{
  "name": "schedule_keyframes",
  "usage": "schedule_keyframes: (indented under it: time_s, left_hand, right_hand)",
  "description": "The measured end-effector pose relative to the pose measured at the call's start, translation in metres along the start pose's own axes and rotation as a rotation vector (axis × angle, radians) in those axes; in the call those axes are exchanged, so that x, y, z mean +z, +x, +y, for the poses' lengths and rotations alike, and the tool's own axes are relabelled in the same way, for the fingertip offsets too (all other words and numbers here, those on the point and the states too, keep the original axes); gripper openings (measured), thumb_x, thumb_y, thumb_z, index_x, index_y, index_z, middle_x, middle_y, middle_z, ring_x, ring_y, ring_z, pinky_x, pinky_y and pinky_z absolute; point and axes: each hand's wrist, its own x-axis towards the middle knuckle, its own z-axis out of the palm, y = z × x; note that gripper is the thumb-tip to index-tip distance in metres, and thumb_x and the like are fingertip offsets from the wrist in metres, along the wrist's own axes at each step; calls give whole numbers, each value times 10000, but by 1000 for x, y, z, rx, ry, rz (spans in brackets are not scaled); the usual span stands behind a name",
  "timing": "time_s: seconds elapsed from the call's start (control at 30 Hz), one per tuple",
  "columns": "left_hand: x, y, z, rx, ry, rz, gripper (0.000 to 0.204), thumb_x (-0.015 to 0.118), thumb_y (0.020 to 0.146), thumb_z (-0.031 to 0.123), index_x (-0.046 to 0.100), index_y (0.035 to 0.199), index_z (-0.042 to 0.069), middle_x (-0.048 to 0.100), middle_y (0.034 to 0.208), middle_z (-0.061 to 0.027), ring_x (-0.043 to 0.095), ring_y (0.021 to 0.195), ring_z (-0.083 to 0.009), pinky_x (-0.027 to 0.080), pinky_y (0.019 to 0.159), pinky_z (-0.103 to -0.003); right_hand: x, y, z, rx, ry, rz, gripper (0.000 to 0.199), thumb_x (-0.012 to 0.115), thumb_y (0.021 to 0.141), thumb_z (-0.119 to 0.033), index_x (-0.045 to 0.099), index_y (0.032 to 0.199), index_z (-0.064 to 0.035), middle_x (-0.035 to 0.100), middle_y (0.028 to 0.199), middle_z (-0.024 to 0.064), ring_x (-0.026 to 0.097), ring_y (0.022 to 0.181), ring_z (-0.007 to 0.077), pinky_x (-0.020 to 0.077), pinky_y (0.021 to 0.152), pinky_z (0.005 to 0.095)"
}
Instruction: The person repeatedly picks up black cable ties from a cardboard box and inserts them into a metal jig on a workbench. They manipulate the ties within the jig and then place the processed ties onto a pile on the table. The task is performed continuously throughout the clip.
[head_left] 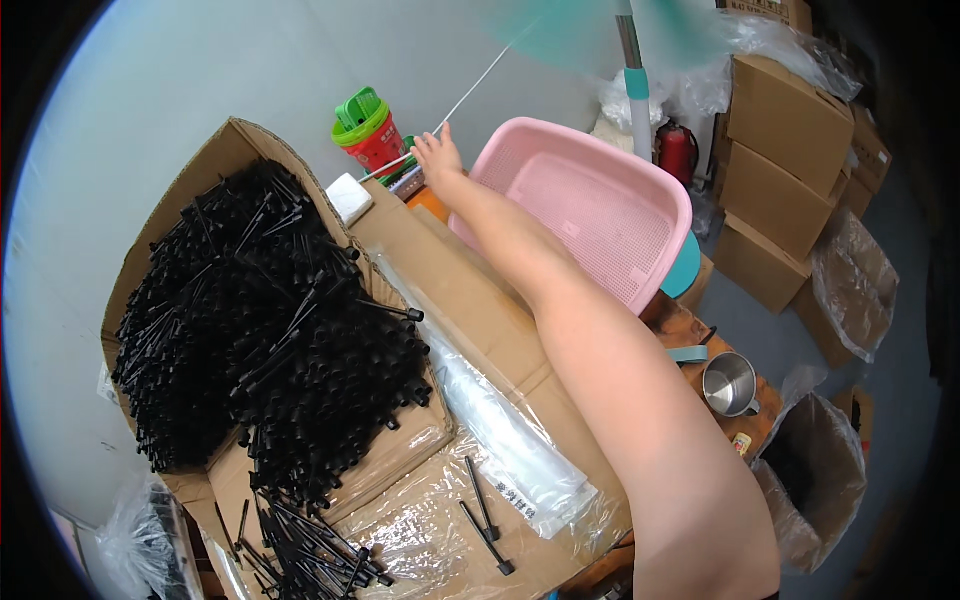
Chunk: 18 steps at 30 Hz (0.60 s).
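1 white cord [470, 93] at upper centre of the frame passes your right hand [440, 161], fingers partly spread, gripping or not I can't tell; a careless tug could topple the adjacent red bucket [380, 148].

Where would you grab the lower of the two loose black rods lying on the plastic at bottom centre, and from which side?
Likely mid-shaft on the lower black rod, pinched from above, coming from its lower-left side. It lies flat, with a thin, straight shaft and a wider head at the lower-right end; the other loose rod crowds its upper-right side.
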Motion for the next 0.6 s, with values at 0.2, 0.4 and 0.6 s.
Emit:
schedule_keyframes:
  time_s: [0.2, 0.4, 0.6]
  left_hand:
    - [-6, 8, 6, -27, 27, 1, 487, 561, 916, 501, 639, 1297, 207, 245, 1547, -275, 214, 1418, -467, 229, 1080, -559]
    - [-9, 11, 9, -55, 39, 5, 464, 582, 906, 479, 656, 1273, 205, 261, 1534, -282, 240, 1399, -473, 248, 1062, -549]
    - [-14, 15, 16, -79, 73, -21, 441, 603, 895, 457, 673, 1248, 203, 277, 1521, -290, 266, 1380, -480, 266, 1045, -539]
  right_hand:
    - [-22, -2, -7, 50, -40, 71, 623, 395, 1014, -293, 156, 1567, -134, 125, 1638, 47, 139, 1500, 216, 119, 1145, 644]
    - [-26, 8, -9, 1, -70, 70, 593, 413, 1009, -279, 229, 1547, -110, 180, 1622, 75, 163, 1494, 245, 138, 1153, 619]
    - [-6, 12, -32, -224, -2, 141, 361, 581, 918, -315, 666, 1222, -139, 596, 1299, 78, 462, 1300, 289, 301, 1059, 546]
